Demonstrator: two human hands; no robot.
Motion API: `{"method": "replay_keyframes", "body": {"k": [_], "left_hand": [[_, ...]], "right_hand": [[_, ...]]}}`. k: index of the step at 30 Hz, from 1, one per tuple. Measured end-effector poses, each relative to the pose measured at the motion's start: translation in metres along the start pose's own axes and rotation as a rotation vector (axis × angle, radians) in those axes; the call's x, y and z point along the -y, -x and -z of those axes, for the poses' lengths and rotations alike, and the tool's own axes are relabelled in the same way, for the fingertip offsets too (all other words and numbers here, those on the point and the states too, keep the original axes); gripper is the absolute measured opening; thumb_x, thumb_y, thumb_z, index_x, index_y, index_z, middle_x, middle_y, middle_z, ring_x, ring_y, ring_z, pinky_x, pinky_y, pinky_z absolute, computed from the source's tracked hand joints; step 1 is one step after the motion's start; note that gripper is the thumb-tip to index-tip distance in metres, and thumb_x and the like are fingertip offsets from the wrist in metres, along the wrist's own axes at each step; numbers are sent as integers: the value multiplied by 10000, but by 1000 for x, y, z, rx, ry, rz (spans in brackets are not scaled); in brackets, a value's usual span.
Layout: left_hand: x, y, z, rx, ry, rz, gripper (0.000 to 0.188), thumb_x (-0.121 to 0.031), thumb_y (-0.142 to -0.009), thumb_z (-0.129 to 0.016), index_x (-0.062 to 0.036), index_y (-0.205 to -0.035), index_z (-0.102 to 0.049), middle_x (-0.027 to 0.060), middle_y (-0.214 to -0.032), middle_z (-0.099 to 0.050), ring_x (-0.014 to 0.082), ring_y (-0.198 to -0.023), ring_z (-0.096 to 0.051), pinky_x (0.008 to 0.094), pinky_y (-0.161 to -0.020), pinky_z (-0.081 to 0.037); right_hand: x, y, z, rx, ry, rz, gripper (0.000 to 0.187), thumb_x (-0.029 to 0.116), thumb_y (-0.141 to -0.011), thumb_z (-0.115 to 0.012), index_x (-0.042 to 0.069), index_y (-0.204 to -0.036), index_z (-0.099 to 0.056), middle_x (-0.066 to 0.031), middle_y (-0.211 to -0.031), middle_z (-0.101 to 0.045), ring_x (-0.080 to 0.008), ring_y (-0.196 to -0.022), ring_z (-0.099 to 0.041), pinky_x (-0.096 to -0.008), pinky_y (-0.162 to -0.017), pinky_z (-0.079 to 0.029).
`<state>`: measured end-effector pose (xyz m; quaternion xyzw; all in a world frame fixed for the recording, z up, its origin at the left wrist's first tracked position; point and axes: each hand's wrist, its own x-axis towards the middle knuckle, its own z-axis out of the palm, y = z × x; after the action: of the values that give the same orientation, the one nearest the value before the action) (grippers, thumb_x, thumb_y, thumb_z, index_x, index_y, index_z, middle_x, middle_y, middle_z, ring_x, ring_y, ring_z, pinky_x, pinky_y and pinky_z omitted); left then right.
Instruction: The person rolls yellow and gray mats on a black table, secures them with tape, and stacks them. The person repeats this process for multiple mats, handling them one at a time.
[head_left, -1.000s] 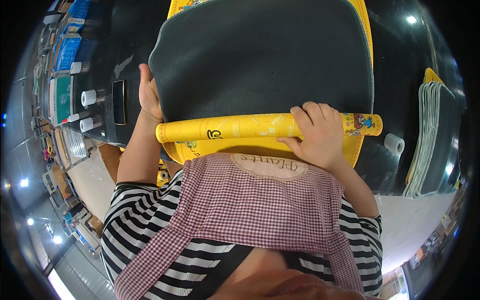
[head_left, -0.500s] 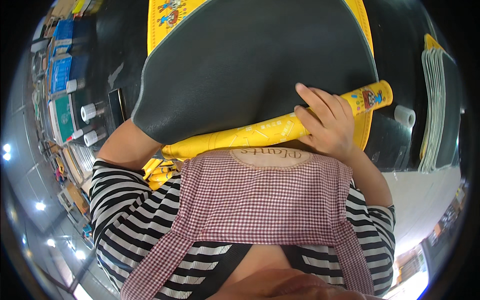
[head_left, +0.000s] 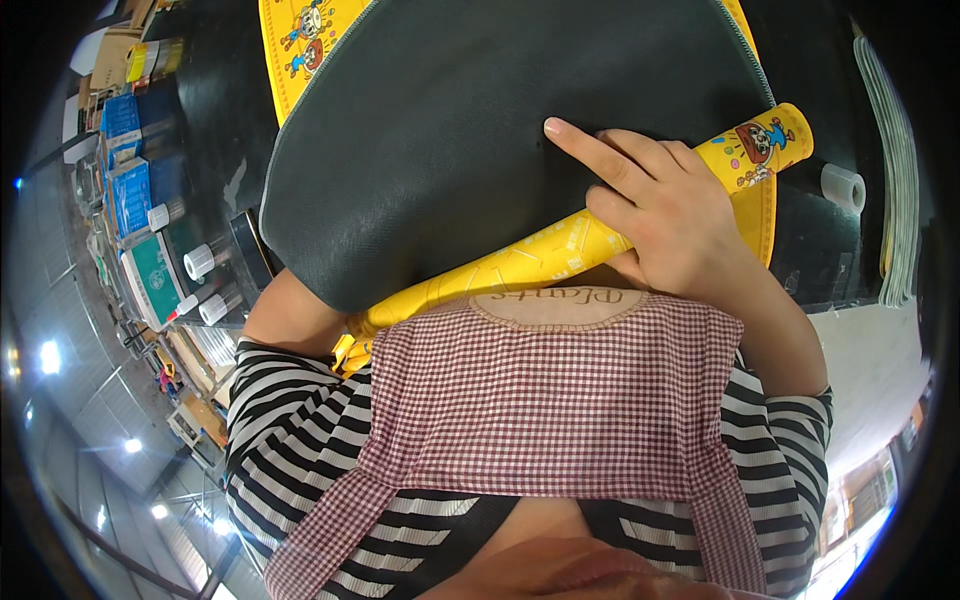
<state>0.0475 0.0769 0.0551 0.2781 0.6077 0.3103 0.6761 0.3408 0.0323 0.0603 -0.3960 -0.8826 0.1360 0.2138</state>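
Note:
My right hand is closed round a rolled yellow printed sheet, its index finger stretched out over the black surface. This roll slants across the front of my apron, its right end raised beyond my hand. A large flexible black sheet with a pale stitched-looking edge bulges up behind it; whether the two are one piece I cannot tell. My left forearm passes under the black sheet, which hides the left hand. Beneath the black sheet, more yellow printed sheet shows at the far left and right.
At right stand a clear-white roll and a stack of thin sheets. On the left are small white rolls, a dark flat object, a red-tipped marker, blue boxes and a green box. Yellow pieces lie by my left elbow.
The yellow roll's right end has risen and shifted right with my right hand, so it slants more. My index finger now reaches farther over the black sheet. The whole view has shifted slightly.

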Motion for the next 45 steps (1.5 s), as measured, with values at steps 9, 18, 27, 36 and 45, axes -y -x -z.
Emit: {"method": "replay_keyframes", "body": {"k": [9, 18, 27, 36, 45], "left_hand": [[58, 169, 21, -174, 67, 131, 692, -620, -1015, -511, -14, -1314, -663, 154, -1289, -709, 329, -1152, -700, 465, -1023, -556], [62, 183, 14, -234, 62, 116, 708, -632, -1007, -514, -13, -1320, -660, 159, -1299, -704, 335, -1164, -694, 470, -1038, -545], [14, 56, -3, -129, -20, 36, 724, -644, -1000, -517, -13, -1327, -656, 164, -1309, -699, 340, -1176, -688, 476, -1053, -535], [-21, -82, -20, -124, -18, -108, 740, -655, -992, -520, -12, -1333, -652, 169, -1319, -694, 346, -1188, -682, 481, -1068, -524], [0, 18, -24, -138, -40, -97, 756, -667, -985, -523, -12, -1340, -649, 174, -1329, -689, 352, -1200, -676, 486, -1083, -514]], "right_hand": [[-2, 4, -9, -80, 11, -27, 239, 236, -747, -819, 76, -835, -665, -64, -1561, -554, -271, -1231, -625, -370, -950, -491], [-2, 3, -14, -133, 21, 13, 199, 238, -805, -795, 82, -833, -676, -82, -1500, -612, -284, -1176, -664, -361, -917, -504], [-2, 4, -28, -212, 52, -32, 168, 205, -879, -748, 92, -782, -670, -65, -1461, -651, -271, -1103, -707, -335, -843, -520], [-4, 6, -35, -323, 70, -11, 202, 196, -910, -712, 110, -734, -664, -38, -1413, -688, -246, -1032, -724, -303, -789, -517], [-7, 7, -35, -340, 75, -14, 220, 203, -922, -710, 103, -729, -676, -40, -1379, -710, -244, -1039, -732, -305, -800, -523]]}}
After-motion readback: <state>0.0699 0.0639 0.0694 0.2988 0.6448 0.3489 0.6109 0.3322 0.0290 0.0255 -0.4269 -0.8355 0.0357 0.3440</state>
